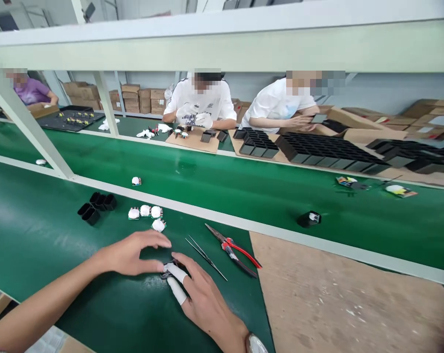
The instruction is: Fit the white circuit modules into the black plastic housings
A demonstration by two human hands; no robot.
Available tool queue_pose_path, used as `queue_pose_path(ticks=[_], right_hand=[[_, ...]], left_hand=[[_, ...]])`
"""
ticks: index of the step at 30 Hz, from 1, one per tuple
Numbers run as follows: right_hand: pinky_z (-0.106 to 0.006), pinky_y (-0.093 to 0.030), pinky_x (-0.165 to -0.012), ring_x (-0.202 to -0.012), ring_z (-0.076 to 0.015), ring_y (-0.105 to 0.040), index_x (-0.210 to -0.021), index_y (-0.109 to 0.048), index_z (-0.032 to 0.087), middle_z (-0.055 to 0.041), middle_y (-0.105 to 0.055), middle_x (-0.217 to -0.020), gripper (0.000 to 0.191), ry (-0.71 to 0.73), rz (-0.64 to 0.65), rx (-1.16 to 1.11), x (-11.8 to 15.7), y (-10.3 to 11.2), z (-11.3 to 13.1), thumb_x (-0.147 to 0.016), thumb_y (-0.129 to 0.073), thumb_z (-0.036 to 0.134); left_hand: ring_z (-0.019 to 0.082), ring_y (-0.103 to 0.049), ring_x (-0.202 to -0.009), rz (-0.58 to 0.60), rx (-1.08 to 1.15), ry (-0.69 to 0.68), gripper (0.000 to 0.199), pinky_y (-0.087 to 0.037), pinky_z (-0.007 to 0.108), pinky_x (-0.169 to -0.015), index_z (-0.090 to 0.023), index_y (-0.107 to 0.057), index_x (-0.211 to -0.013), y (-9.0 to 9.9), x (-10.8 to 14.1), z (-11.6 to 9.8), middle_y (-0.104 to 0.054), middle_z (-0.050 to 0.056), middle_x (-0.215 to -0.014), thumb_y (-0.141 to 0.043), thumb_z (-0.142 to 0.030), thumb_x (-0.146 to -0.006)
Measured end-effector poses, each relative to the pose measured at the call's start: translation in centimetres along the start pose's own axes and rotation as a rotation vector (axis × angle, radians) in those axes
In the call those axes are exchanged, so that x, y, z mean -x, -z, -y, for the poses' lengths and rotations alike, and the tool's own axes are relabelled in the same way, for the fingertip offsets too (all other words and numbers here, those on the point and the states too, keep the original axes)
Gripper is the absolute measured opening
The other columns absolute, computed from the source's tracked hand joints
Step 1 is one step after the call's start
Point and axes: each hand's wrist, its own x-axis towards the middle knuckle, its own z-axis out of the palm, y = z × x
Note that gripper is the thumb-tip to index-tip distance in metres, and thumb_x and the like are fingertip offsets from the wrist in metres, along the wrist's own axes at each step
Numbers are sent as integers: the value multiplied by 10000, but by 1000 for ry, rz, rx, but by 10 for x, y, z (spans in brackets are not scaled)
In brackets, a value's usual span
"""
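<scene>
A small black case [164, 275] with something white in it sits on the green bench, between my hands; most of it is covered by fingers. My right hand [203, 294], with white finger cots on two fingers, closes round this case. On the case's other side is my left hand [133, 252], its fingers stretched out and apart from the thumb. That thumb's tip is at the case; whether it presses on it I cannot tell. Just beyond the left hand lie several small circuit boards topped with white [156, 212]. Tweezers [206, 257] and red-handled pliers [240, 250] lie beyond my right hand.
Several black cases [89, 214] stand at the left. A green conveyor belt [214, 181] runs behind a pale rail [192, 215], carrying a board [136, 181] and a black case [308, 219]. Cardboard [339, 294] covers the right. Co-workers [203, 103] sit across.
</scene>
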Motion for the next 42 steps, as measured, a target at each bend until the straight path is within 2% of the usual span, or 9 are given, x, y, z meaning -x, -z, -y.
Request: queue_pose_path(ticks=[3, 7, 12, 16, 20, 23, 28, 34, 42], right_hand=[[-428, -640, -981, -1161, -263, -681, -1282, -620, 182, -156, -646, -1311, 301, 27, 8, -8, 0, -1, 0, -1013, -518, 93], [-411, -654, -893, -1039, -247, -682, -1244, -636, 194, -135, -655, -1198, 290, 32, -16, -23, -4, -1, 4, -1002, -519, 86], [-383, -647, -886, -1026, -233, -687, -1261, -659, 234, -104, -659, -1160, 287, 2, -22, 3, -5, -2, 6, -997, -605, 134], [-379, -642, -867, -1027, -227, -690, -1293, -613, 211, -106, -669, -1169, 284, -8, -56, -27, -3, -4, 4, -1016, -599, 153], [-408, -642, -855, -1007, -248, -701, -1320, -533, 157, -135, -685, -1163, 332, -36, -82, -49, -2, -7, 3, -1000, -620, 151], [-418, -635, -882, -1031, -256, -704, -1271, -540, 159, -139, -689, -1165, 288, -27, -81, -44, -2, -6, 3, -996, -628, 149], [-451, -624, -935, -1104, -273, -686, -1326, -519, 160, -157, -682, -1233, 385, -50, -77, -52, -2, 4, 1, -994, -687, 258], [-483, -599, -946, -1080, -279, -686, -1315, -553, 154, -159, -700, -1207, 298, -71, -45, 11, -4, 11, -7, -1028, -592, 224], [-469, -595, -921, -1082, -264, -681, -1474, -489, 178, -140, -709, -1213, 404, -129, -80, 34, -5, 16, -18, -1075, -428, 152]], left_hand=[[294, -614, -1332, -170, -295, 44, 389, -486, 477, -1164, -245, -656, -1383, 43, -25, 22, -674, 127, -1410, -657, -375, -1017], [363, -548, -1405, -362, -561, 297, 416, -387, 583, -1224, -176, -670, -1368, 88, -67, 74, -652, 179, -1431, -635, -364, -999], [316, -649, -1259, -423, -596, 390, 399, -498, 566, -1109, -142, -672, -1299, 103, -108, 108, -682, 158, -1345, -667, -421, -1014], [302, -679, -1195, -404, -598, 310, 327, -516, 511, -1084, -154, -688, -1283, 77, -117, 92, -725, 145, -1279, -648, -341, -1018], [294, -668, -1215, -240, -565, 111, 432, -496, 467, -1109, -208, -676, -1348, 26, -105, 61, -756, 110, -1255, -745, -332, -940], [337, -640, -1261, -136, -554, 11, 472, -474, 522, -1117, -214, -705, -1306, 0, -90, 41, -763, 121, -1237, -839, -301, -862], [316, -636, -1281, -280, -417, -143, 381, -486, 528, -1124, -202, -675, -1287, -1, -53, 15, -720, 151, -1307, -781, -339, -947], [260, -727, -1146, -88, -277, -241, 299, -621, 379, -971, -217, -700, -1240, -21, 5, 3, -723, 147, -1277, -753, -337, -972], [251, -759, -1038, -151, -348, -391, 274, -653, 368, -873, -245, -688, -1258, -38, 16, 5, -745, 124, -1197, -679, -158, -999]])
